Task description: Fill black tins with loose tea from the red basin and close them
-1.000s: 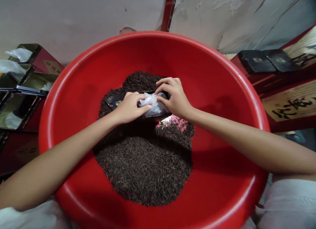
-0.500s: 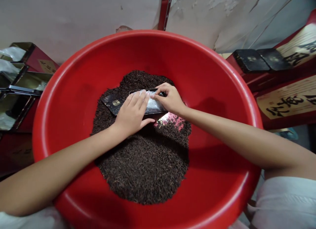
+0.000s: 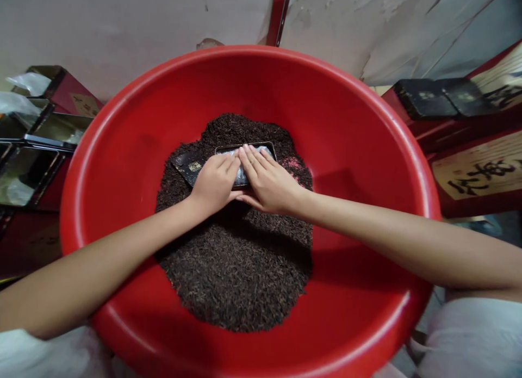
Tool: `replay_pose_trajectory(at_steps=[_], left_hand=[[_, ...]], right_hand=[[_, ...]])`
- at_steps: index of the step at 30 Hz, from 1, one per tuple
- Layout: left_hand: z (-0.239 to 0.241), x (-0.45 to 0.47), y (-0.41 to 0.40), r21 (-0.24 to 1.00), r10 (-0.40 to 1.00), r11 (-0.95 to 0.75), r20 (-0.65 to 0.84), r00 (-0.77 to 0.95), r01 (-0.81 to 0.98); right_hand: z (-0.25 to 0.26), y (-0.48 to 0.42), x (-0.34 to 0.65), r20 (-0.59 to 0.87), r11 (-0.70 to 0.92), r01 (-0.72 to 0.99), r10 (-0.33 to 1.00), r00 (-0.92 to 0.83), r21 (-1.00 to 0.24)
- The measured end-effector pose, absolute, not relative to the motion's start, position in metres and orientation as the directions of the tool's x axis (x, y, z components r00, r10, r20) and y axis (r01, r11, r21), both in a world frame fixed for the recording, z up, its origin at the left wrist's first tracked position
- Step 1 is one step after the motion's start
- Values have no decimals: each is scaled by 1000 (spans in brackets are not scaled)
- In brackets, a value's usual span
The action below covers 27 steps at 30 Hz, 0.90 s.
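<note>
My left hand [image 3: 215,182] and my right hand [image 3: 271,183] lie side by side across the mouth of a rectangular tin [image 3: 267,145]. Their fingers are stretched out flat, pressing on a clear plastic bag [image 3: 241,178] inside it. The fingertips nearly meet, and both thumbs rest against the tin's near edge. Left of the tin, partly behind my left hand, a black lid [image 3: 184,166] with a small gold mark lies on the heap. The heap of dark loose tea leaves [image 3: 240,280] surrounds the tin; the tin's lower part is hidden.
A big red plastic basin [image 3: 359,149] holds the tea. Open tins [image 3: 43,177] with plastic bags inside stand at the left. On the right are red tins with black lids [image 3: 424,98] and a red box with a calligraphy label [image 3: 481,168]. A wall rises behind.
My right hand has gone from pinching the bag at the tin's far right corner to lying flat on it beside my left hand. The pink patch is now mostly covered from view.
</note>
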<state>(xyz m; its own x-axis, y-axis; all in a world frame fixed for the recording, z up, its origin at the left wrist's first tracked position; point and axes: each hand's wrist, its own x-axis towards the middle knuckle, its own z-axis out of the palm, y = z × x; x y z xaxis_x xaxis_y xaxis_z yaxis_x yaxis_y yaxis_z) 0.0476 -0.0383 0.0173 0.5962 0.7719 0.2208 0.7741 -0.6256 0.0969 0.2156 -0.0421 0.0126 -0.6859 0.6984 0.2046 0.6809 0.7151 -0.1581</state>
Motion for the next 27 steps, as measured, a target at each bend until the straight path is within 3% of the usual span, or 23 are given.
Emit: replay_pose_trajectory(at_steps=[6,8,10,13,16,18,22,25,27], left_hand=[[24,52,-37,187,829,-560,143,541,808],[37,45,-33,322,820,-556,65,568,766],[50,31,-24,547,820,-499,46,571,672],[61,5,-4,754,950,-295,165,266,586],[50,-16,17,796,989,50,46,-143,603],[36,-25,27,727,982,149,-30,-186,670],[6,-30,28,304,967,126,-250,-49,944],[-8,-30,19,124,959,122,-269,-85,985],[-12,-32,14,45,965,121,-238,-107,992]], right_hand=[[22,-25,220,158,708,661,703,-693,-249],[28,-19,225,185,678,652,728,-660,-340],[32,-15,229,218,631,635,764,-607,-446],[31,-13,229,262,526,573,837,-481,-628],[26,-13,225,259,392,440,907,-333,-808],[26,-15,223,273,355,375,928,-254,-856],[35,-11,229,367,394,374,919,-145,-840],[41,3,250,416,390,500,907,-65,-773],[39,16,267,356,303,652,933,-54,-695]])
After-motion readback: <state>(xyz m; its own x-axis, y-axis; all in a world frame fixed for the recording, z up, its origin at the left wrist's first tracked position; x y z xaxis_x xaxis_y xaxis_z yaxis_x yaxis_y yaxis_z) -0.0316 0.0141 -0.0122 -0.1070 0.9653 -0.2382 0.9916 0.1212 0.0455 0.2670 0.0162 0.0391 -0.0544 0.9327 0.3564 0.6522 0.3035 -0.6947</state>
